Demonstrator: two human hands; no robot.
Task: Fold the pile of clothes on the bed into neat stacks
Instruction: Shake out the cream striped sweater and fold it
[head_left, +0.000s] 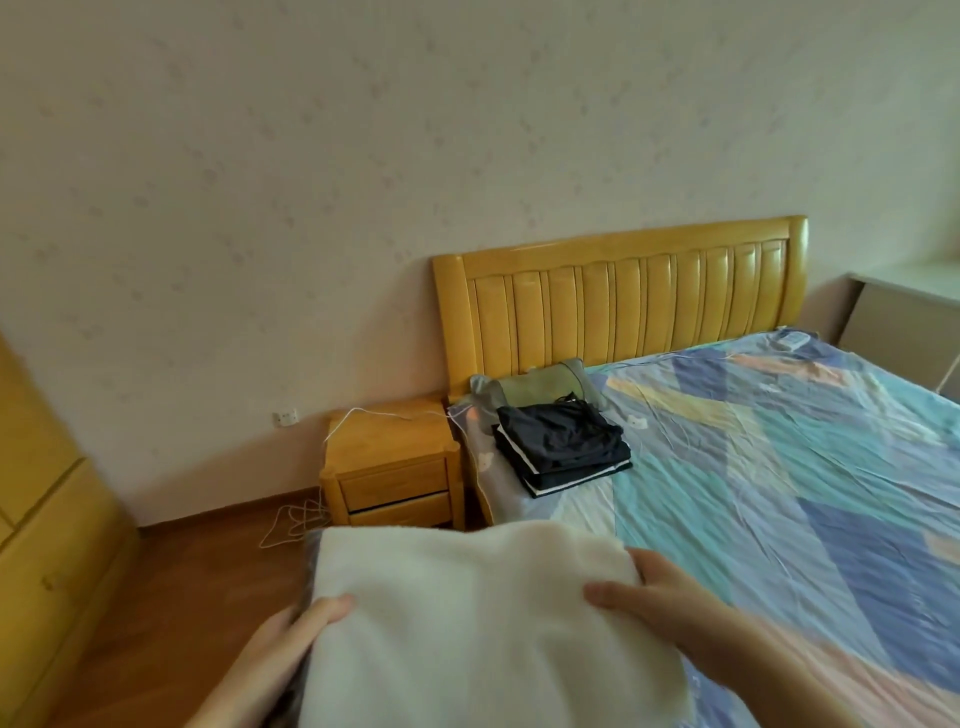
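We hold a white fleece (467, 623) at the bottom centre of the frame, folded flat, over the near-left edge of the bed (779, 493). Left hand (291, 644) grasps its left edge, thumb on top. Right hand (660, 608) grasps its right edge, thumb on top, fingers curled under the cloth. A dark stack (561, 447) of folded clothes lies at mid-frame on the bed, just below a green pillow (550, 382) by the headboard (623, 296). A nightstand (395, 462) stands left of the bed, with a white cable (291, 525) on the floor beside it.
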